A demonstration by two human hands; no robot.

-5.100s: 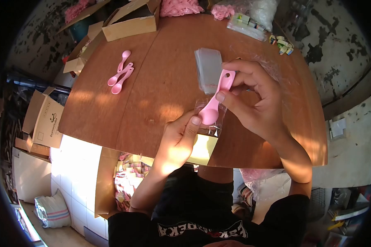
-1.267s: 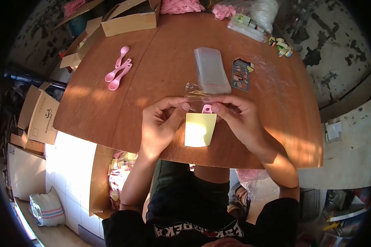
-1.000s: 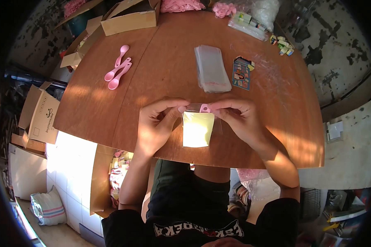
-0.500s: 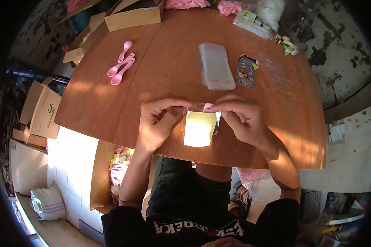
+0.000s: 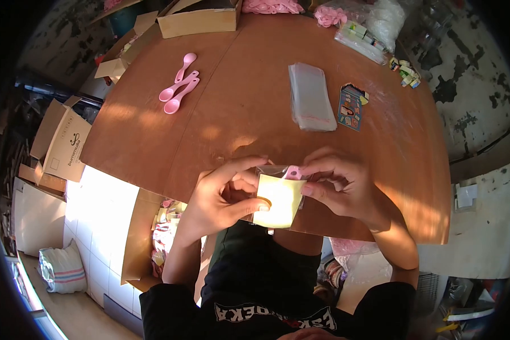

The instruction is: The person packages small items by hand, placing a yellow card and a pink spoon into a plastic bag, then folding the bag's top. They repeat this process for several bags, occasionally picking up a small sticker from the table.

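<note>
Both hands hold a small clear plastic bag point(image 5: 263, 171) at the table's near edge. Inside it lies a sunlit pale yellow card point(image 5: 280, 203), and a pink spoon's handle end point(image 5: 293, 171) shows at the top right; its bowl is hidden. My left hand point(image 5: 224, 195) is closed on the bag's left side, thumb across the card's front. My right hand point(image 5: 341, 184) pinches the top right corner beside the spoon handle. Farther up the table are a stack of clear plastic bags point(image 5: 311, 96) and a printed blue card point(image 5: 350, 107).
Several pink spoons point(image 5: 181, 90) lie on the wooden table point(image 5: 238, 96) at the left. An open cardboard box point(image 5: 198, 22) stands at the back, near pink items point(image 5: 272, 5). Small yellow-green pieces point(image 5: 407, 75) sit at the far right. Another box point(image 5: 144, 238) is below the left edge.
The bag has come nearer my body. My left thumb has moved down onto the card's front, and more of the pink spoon handle shows at the top. The view has shifted slightly.
</note>
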